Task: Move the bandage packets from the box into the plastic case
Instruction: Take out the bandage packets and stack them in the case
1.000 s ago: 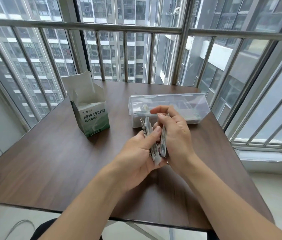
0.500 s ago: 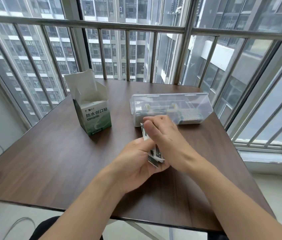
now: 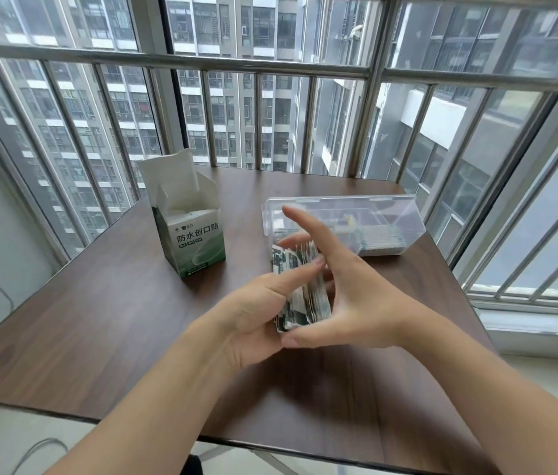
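A stack of bandage packets [image 3: 300, 293] is held above the table's middle. My left hand [image 3: 253, 320] grips the stack from the left, thumb across its top. My right hand [image 3: 349, 296] cups the stack's right side with thumb under its near end and index finger raised. The green and white bandage box [image 3: 195, 241] stands open at the left, flaps up. The clear plastic case [image 3: 390, 214] lies behind my hands at the right, with several packets inside it [image 3: 378, 240].
The brown wooden table [image 3: 99, 320] has a front edge near me and a right edge beside a windowsill. Metal railing bars [image 3: 270, 63] and windows close the far side and both sides.
The stack has turned from on edge to lying flatter between both hands. My right hand has spread its fingers and shifted to the stack's right side. The camera has tilted slightly.
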`<action>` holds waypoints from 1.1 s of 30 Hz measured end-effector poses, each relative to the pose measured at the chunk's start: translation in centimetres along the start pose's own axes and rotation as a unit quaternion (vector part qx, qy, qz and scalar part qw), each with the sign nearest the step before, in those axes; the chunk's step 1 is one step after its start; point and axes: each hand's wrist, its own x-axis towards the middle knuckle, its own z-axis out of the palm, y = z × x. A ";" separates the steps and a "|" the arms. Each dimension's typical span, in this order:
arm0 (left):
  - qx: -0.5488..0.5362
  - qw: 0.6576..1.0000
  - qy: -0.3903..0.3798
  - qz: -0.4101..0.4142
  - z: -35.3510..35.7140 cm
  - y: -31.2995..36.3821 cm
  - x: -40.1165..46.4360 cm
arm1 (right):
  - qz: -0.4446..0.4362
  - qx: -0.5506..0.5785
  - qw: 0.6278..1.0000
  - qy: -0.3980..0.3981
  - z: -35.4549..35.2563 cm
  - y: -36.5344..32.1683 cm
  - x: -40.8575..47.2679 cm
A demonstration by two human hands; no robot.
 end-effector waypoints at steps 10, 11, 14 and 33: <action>-0.055 0.998 -0.034 0.005 0.9 1.7 0.4 | 0.015 -0.036 0.999 -0.005 -1.2 -0.2 1.8; -0.065 0.996 -0.063 -0.010 0.9 2.1 0.2 | 0.031 -0.004 0.999 0.015 -1.6 -0.2 1.8; -0.052 0.996 -0.065 -0.025 1.1 2.5 0.9 | 0.046 0.008 0.999 0.011 -3.0 -0.3 1.7; -0.029 0.999 -0.021 0.027 5.0 5.7 3.3 | 0.023 0.004 1.000 -0.017 -7.9 -1.9 3.7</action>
